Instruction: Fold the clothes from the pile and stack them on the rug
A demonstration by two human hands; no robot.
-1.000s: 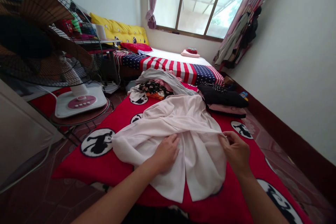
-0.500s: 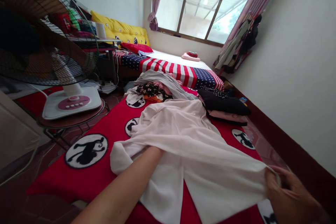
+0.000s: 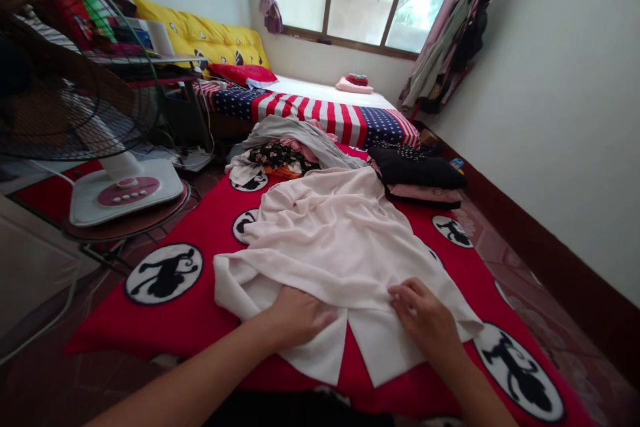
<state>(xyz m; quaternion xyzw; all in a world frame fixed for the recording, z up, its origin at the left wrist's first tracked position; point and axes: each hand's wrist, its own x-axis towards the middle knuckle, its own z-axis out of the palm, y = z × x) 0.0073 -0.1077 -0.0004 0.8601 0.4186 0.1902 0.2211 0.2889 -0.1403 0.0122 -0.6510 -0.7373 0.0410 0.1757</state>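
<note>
Uneven tugging could skew and crease the pale garment [image 3: 340, 227], central on red cloth [image 3: 185, 327]. Left hand [image 3: 297, 315] (seven o'clock): fingers half-hidden, hold indeterminable; right hand [image 3: 423, 313] (four o'clock): fingers loosely curled, hold unclear.

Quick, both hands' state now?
Left hand: partly under a layer of pale garment; grip can't be told.
Right hand: curled at that garment's edge; pinch unclear.

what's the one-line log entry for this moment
left hand: partly under pale garment | right hand: touching pale garment | pale garment: spread, wrinkled, on red cover
</note>
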